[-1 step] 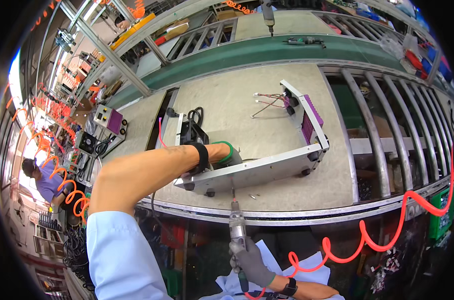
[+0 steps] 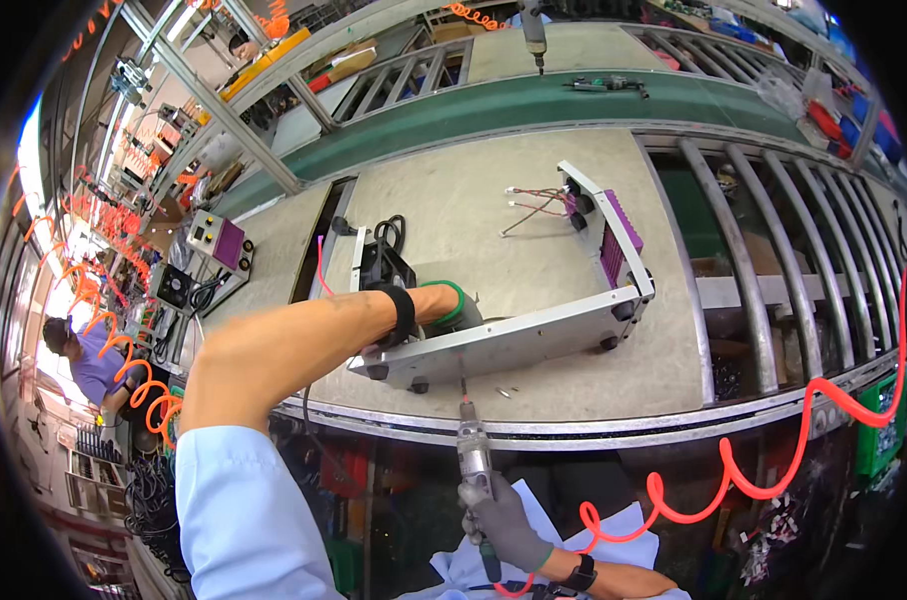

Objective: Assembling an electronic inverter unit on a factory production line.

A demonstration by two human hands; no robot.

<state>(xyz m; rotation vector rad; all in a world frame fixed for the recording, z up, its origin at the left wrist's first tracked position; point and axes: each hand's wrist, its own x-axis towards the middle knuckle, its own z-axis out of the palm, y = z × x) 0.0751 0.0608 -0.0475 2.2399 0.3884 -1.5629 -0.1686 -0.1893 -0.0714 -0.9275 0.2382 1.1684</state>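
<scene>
A grey metal equipment frame (image 2: 514,344) lies on its side on the worktable, its feet facing me. A purple panel with knobs (image 2: 619,245) stands at its right end. My left hand (image 2: 462,312), in a grey glove with a green cuff, reaches over the near wall to the inside; its fingers are hidden behind that wall. My right hand (image 2: 504,525), also gloved, is wrapped around an air screwdriver (image 2: 475,455). The tool's bit points at the near wall and seems to meet it. Two small metal pieces (image 2: 507,392) lie beside the bit.
Metal rollers (image 2: 764,270) adjoin the table on the right. A coiled red air hose (image 2: 749,485) hangs at the lower right. A second purple-faced unit (image 2: 224,245) stands at the left. Another screwdriver (image 2: 536,40) hangs above the green belt (image 2: 424,115). A co-worker (image 2: 99,360) is at far left.
</scene>
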